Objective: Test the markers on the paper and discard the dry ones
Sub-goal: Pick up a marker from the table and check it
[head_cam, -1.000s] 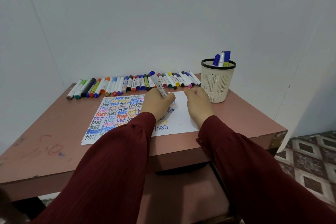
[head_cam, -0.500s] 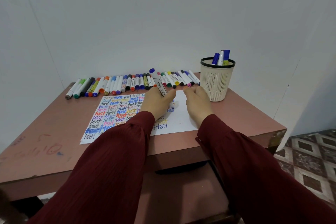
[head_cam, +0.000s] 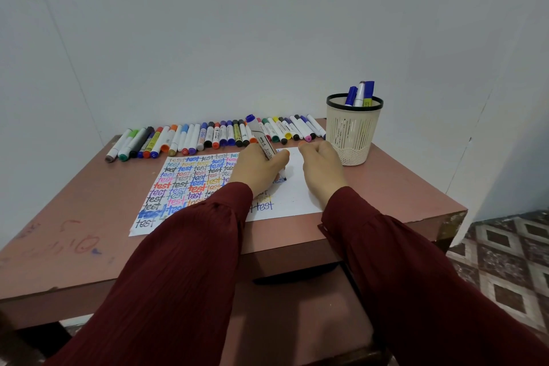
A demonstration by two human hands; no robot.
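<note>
Against a pale wall (head_cam: pixel 267 24), brown table (head_cam: pixel 74 217) bearing a paper sheet (head_cam: pixel 297 199) crowded with coloured "test" words, a row of capped markers (head_cam: pixel 208 137) behind it and a mesh pen cup (head_cam: pixel 352 131) at right. Left hand (head_cam: pixel 258 169) clamped round a blue marker (head_cam: pixel 264 145), tip on the paper; right hand (head_cam: pixel 322 169) just beside, knuckles up, fingers (head_cam: pixel 309 148) curled under, contents impossible to tell.

Soft, even indoor light, faint shadows, sharp centre, wide-angle bending at the edges.
</note>
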